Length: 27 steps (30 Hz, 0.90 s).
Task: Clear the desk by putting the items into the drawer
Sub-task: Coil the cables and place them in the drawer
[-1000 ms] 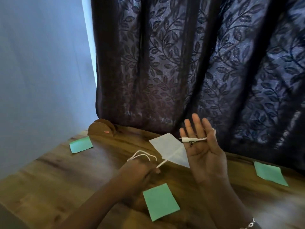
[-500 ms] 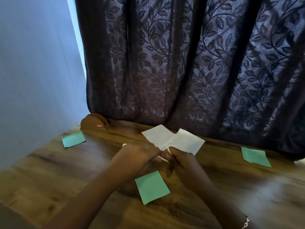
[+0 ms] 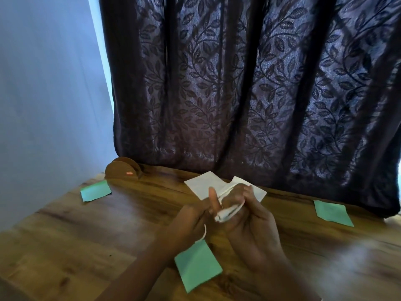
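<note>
Both hands meet above the middle of the wooden desk [image 3: 86, 235]. A white cable [image 3: 230, 210] is looped around the fingers of my right hand [image 3: 249, 222], which is curled on it. My left hand [image 3: 191, 222] grips the cable's loose end, which hangs down below it. Two white paper sheets [image 3: 201, 184] lie just behind the hands. Green sticky notes lie on the desk: one [image 3: 197, 268] right under my wrists, one [image 3: 95, 191] at the left, one [image 3: 333, 212] at the right. No drawer is in view.
A brown wooden holder [image 3: 121, 173] with rounded sides stands at the back left of the desk. A dark leaf-patterned curtain [image 3: 238, 94] hangs along the desk's far edge. A pale wall is on the left.
My right hand, held up flat a second ago, dropped to the desk and now sits curled with the white cable wound on its fingers. My left hand keeps the cable's end. The camera tilted.
</note>
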{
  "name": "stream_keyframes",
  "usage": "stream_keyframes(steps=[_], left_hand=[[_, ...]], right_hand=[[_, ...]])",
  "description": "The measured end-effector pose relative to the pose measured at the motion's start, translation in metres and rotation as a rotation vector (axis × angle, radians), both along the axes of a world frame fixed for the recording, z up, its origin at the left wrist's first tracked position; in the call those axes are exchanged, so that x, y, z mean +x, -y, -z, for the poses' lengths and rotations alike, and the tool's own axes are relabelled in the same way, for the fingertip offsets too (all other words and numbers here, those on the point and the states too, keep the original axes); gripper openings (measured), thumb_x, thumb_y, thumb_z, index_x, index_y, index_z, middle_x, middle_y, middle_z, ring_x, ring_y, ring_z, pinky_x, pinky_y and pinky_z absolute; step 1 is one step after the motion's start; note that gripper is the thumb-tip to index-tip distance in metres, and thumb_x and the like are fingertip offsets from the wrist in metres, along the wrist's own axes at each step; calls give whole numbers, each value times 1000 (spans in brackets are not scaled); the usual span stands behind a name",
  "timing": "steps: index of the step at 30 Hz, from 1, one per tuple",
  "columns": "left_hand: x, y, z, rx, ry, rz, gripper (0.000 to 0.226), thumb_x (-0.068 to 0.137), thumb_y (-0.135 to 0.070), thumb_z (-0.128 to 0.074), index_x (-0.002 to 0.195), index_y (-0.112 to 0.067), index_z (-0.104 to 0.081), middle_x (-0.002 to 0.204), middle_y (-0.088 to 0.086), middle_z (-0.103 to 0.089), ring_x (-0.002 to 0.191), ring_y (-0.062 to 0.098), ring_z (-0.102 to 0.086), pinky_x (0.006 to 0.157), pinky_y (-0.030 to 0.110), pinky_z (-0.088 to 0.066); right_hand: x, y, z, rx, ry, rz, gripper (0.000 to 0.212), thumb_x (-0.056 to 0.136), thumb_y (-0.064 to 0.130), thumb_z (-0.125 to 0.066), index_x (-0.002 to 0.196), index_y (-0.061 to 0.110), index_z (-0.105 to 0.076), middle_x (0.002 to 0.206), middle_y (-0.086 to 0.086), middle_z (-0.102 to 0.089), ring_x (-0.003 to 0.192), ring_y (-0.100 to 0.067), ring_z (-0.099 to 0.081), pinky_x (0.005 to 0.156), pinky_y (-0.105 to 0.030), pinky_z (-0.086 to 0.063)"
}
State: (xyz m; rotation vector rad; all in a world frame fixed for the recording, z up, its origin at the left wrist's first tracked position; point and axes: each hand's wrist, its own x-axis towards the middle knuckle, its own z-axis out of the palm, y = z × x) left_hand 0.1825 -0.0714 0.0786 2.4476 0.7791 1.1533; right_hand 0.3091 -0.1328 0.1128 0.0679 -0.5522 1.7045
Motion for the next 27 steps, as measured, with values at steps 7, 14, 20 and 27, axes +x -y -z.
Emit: stream_keyframes(steps=[7, 14, 20, 27], left_hand=[[-6, -3, 12, 197, -284, -123, 25, 92, -27, -42, 102, -20, -63, 89, -2, -68, 78, 15, -64, 63, 7, -31], [-7, -16, -25, 428, -494, -238, 17, 80, -17, -58, 95, -16, -66, 75, -1, -68, 55, 13, -62, 50, 15, -26], [-8, -41, -46, 498, -515, -161, 42, 46, -11, -91, 80, -18, -66, 69, -5, -66, 50, 7, -59, 42, 11, -34], [7, -51, -59, 384, -342, 17, 5, 84, -17, -54, 86, -16, -59, 78, 0, -63, 65, 14, -60, 53, 15, -42]], right_hand=[[5, -22, -12, -7, 211, 557, 20, 88, 33, -49, 74, 19, -55, 118, -8, -64, 117, -14, -57, 109, -33, -30], [18, -54, 18, 700, 1856, 1452, 31, 96, 21, -35, 86, 14, -63, 91, -8, -73, 100, -25, -65, 107, -44, -32], [25, -45, -1, 343, 2148, 813, 25, 100, 18, -35, 111, 10, -57, 99, -2, -62, 94, -13, -57, 85, -18, -43], [44, -37, -14, -28, 821, -77, 39, 97, 25, -34, 66, 13, -53, 41, 5, -38, 38, -7, -38, 58, -25, -48]])
